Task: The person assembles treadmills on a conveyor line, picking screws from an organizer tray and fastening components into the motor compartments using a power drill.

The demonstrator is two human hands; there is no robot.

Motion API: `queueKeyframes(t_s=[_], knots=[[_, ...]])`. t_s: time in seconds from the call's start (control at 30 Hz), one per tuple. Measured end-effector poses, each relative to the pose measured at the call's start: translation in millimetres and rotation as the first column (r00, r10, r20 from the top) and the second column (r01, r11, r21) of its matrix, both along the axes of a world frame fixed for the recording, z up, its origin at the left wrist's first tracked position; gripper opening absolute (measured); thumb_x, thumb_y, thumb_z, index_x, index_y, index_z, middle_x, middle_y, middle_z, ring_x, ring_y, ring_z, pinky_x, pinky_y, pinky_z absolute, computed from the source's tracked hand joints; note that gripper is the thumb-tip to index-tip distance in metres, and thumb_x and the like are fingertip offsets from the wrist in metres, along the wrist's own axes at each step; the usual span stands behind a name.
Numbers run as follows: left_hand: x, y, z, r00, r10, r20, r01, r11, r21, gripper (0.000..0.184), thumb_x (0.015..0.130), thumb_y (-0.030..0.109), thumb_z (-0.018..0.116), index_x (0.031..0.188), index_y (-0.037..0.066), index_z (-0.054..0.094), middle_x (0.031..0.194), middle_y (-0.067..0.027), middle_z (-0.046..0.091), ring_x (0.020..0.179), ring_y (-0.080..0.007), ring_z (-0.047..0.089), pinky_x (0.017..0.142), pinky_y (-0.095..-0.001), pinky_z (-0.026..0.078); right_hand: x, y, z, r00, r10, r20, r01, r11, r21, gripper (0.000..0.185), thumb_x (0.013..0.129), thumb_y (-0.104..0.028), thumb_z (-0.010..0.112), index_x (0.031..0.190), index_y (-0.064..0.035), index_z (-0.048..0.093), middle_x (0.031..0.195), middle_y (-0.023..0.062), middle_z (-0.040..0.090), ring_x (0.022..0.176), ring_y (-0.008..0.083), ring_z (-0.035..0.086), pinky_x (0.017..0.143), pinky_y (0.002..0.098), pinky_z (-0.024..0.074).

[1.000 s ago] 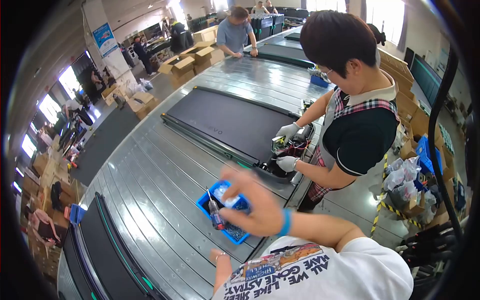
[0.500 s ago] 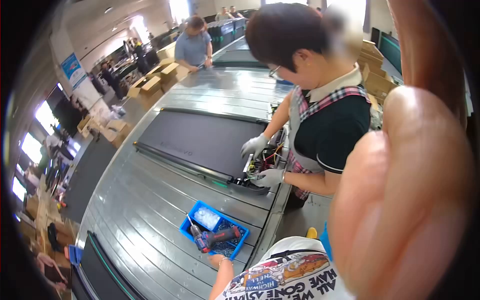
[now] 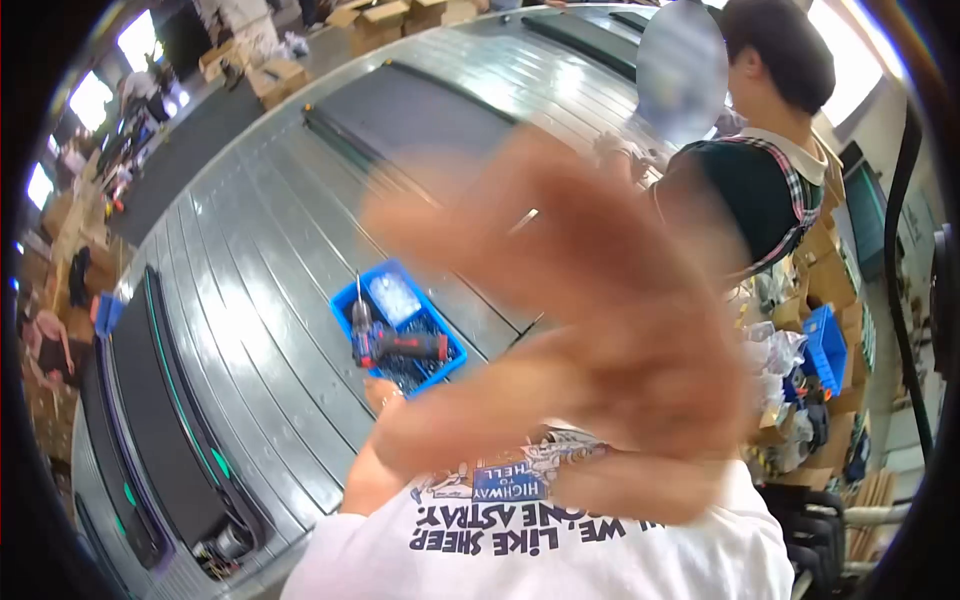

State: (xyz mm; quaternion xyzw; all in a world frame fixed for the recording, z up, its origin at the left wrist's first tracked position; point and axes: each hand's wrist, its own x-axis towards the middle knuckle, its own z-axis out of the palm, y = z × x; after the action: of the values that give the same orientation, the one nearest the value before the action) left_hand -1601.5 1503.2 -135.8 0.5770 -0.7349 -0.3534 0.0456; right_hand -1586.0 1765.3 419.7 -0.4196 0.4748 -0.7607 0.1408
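A blue tray (image 3: 456, 362) with several small dark screws and a clear bag (image 3: 394, 297) lies on the metal-topped table (image 3: 258, 300). Across the tray rests a red and black power drill (image 3: 400, 345), its bit pointing away from me. My left hand (image 3: 382, 394) grips the tray's near edge, its fingers partly hidden. Close to the camera, my right hand (image 3: 610, 320) is large and blurred, thumb and fingers apart, with nothing visible between them. It covers part of the table and a dark flat panel (image 3: 430, 112).
A co-worker (image 3: 755, 190) in a dark top stands at the table's right side. More dark panels (image 3: 180, 400) lie at the left. Cartons (image 3: 375, 22) stand beyond the far edge. A blue bin (image 3: 825, 350) and plastic bags are at the right.
My left hand has come to the tray. My right hand has left the tray area, passed close by the camera at the right and now spans the middle. The view has shifted.
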Motion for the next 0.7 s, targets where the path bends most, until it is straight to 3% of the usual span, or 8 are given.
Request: queueKeyframes(t_s=[0.07,0.1,0.2,0.27,0.33,0.47,0.53,0.7], knots=[[-11.1,12.2,4.2,1.0,0.011,-0.001,-0.011,1.0,0.022,0.047,0.096,0.024,0.03,0.084,-0.008,0.063,0.088,-0.0298,0.064,0.081,-0.0447,0.063,0.069,-0.0544,0.048,-8.0,5.6,-43.0,0.995,0.056,0.084,-0.077,0.958,0.275,0.055,0.083,0.011,0.055,0.135,0.007,0.038,0.137,0.0226,0.044,0.12,0.0283,0.053,0.099,0.0384,0.0449],[-13.3,15.1,9.0,1.0,0.014,0.005,-0.014,0.999,0.029,0.046,0.096,0.023,0.03,0.084,-0.008,0.063,0.088,-0.0298,0.064,0.081,-0.0446,0.063,0.068,-0.0543,0.048,-19.0,6.7,-71.8,0.994,0.104,-0.03,-0.081,0.897,0.435,0.051,0.083,0.007,0.055,0.133,0.0026,0.042,0.12,0.018,0.057,0.107,0.0276,0.062,0.09,0.0379,0.049],[-5.4,6.3,1.7,1.0,-0.002,0.017,0.001,1.0,0.03,0.044,0.095,0.021,0.031,0.083,-0.007,0.063,0.087,-0.0296,0.064,0.08,-0.0444,0.063,0.068,-0.0537,0.049,-38.9,13.1,-201.7,0.96,0.162,0.226,-0.278,0.61,0.742,0.038,0.086,-0.004,0.057,0.123,0.0028,0.051,0.109,0.0149,0.065,0.101,0.0219,0.064,0.089,0.0321,0.05],[-7.1,25.7,-4.1,0.993,0.115,0.003,-0.115,0.991,-0.061,0.042,0.094,0.019,0.032,0.082,-0.007,0.062,0.086,-0.0296,0.064,0.08,-0.0448,0.063,0.067,-0.0534,0.048,-45.2,37.9,-294.9,0.991,-0.127,0.051,0.0,0.373,0.928,0.035,0.082,-0.01,0.061,0.115,0.0022,0.057,0.097,0.0184,0.067,0.086,0.0255,0.067,0.077,0.0356,0.0528],[-13.8,49.9,4.5,0.985,0.17,0.009,-0.168,0.981,-0.092,0.04,0.093,0.018,0.032,0.082,-0.006,0.062,0.087,-0.0293,0.064,0.079,-0.045,0.063,0.066,-0.0531,0.049,-52.1,83.0,-384.4,0.929,-0.13,-0.347,0.367,0.176,0.914,0.024,0.08,-0.009,0.057,0.102,0.0009,0.061,0.09,0.0215,0.066,0.086,0.0363,0.064,0.078,0.0415,0.0515],[-20.2,65.3,30.4,0.977,0.197,0.083,-0.188,0.977,-0.104,0.04,0.094,0.02,0.032,0.081,-0.004,0.061,0.086,-0.0281,0.064,0.078,-0.0452,0.063,0.064,-0.053,0.049,-128.9,138.6,-376.0,0.843,-0.151,-0.517,0.529,0.051,0.847,0.02,0.081,-0.01,0.053,0.097,-0.0054,0.065,0.082,0.0203,0.064,0.078,0.0387,0.062,0.069,0.0471,0.0495],[-20.5,62.6,22.1,0.976,0.169,0.134,-0.146,0.975,-0.17,0.041,0.094,0.021,0.031,0.08,-0.003,0.061,0.086,-0.0278,0.064,0.078,-0.0454,0.063,0.065,-0.0535,0.049,-194.6,153.3,-374.4,0.689,-0.344,-0.637,0.717,0.202,0.667,0.016,0.084,-0.012,0.054,0.094,-0.0051,0.064,0.079,0.0183,0.063,0.074,0.0383,0.062,0.065,0.0467,0.0491],[-20.3,60.4,10.7,0.942,0.28,0.183,-0.237,0.944,-0.229,0.042,0.095,0.023,0.03,0.084,-0.003,0.061,0.088,-0.0275,0.065,0.081,-0.0457,0.063,0.068,-0.0533,0.05,-327.9,150.4,-383.2,0.601,0.191,-0.776,0.698,0.348,0.626,0.035,0.083,-0.009,0.059,0.117,-0.0066,0.054,0.115,0.0135,0.057,0.106,0.0316,0.054,0.091,0.042,0.0444]])
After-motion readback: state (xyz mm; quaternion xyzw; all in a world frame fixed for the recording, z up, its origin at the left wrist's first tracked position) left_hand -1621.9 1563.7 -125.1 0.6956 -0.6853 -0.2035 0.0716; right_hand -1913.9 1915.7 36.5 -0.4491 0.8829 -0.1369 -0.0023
